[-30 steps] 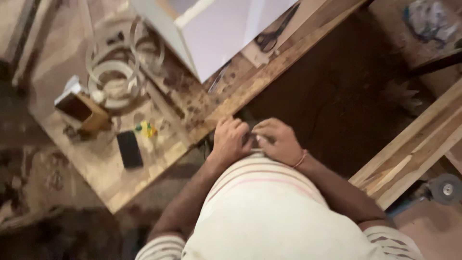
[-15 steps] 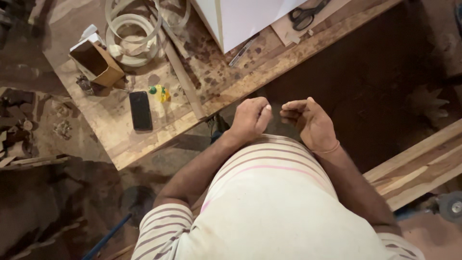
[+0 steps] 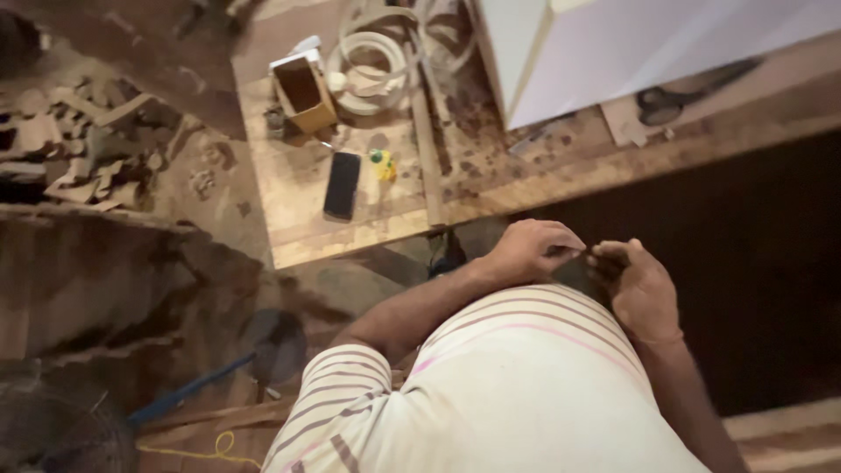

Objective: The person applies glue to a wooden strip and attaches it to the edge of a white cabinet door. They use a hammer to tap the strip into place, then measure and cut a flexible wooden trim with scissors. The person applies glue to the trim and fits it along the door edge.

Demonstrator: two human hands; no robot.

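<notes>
- The tabletop (image 3: 307, 236) is a worn wooden board, and the person stands at its near edge, so everything on it lies within an arm's reach above the hands.
- A big white panel (image 3: 613, 52) lies at the far right of the tabletop, probably pushed there to leave the near edge free.
- Pale coiled strips (image 3: 377, 61) lie in loops near an open cardboard box (image 3: 305, 92), and a long wooden strip (image 3: 427, 149) lies beside them.
- Scissors (image 3: 666, 103) rest on the right part, just under the white panel.
- A black phone (image 3: 342, 186) lies flat near the front edge, with a small yellow-green thing (image 3: 383, 165) just beside it.
- The left hand (image 3: 530, 250) is held before the belly, wrist bent inward, fingers curled and pressed together toward the other hand.
- The right hand (image 3: 644, 289) meets it from the other side, elbow out, fingers also curled in.
- Between both hands sits a small dark thing (image 3: 596, 257), below the tabletop edge; the fingers seem to pinch it, but blur hides what it is.
</notes>
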